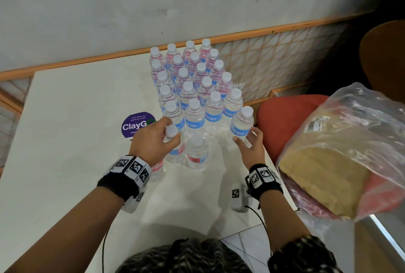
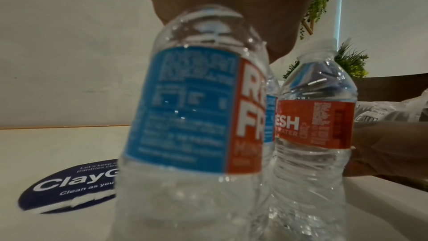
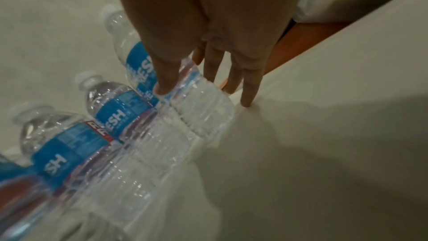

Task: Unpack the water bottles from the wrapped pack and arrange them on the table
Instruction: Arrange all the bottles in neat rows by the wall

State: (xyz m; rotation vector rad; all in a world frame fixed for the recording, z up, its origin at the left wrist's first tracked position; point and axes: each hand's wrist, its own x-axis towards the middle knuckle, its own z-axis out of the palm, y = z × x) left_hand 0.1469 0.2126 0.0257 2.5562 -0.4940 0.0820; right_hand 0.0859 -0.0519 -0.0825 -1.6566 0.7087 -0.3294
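Note:
Several clear water bottles (image 1: 195, 79) with blue labels stand in rows on the white table (image 1: 65, 141). My left hand (image 1: 162, 133) grips the capped top of a front-row bottle (image 1: 175, 150), which is seen close and blurred in the left wrist view (image 2: 185, 107). A red-labelled bottle (image 1: 197, 152) stands just to its right (image 2: 315, 116). My right hand (image 1: 247, 139) is open with its fingers spread around the front right bottle (image 1: 242, 123). In the right wrist view the thumb (image 3: 162, 83) touches that bottle (image 3: 203, 109) and the fingers stay straight beside it.
A purple ClayGo sticker (image 1: 135, 125) lies left of the bottles. One more bottle (image 1: 157, 168) stands under my left wrist. A clear plastic wrap with cardboard inside (image 1: 350, 145) rests on a red chair (image 1: 285, 115) past the table's right edge. A small grey tagged device (image 1: 237, 198) lies near me.

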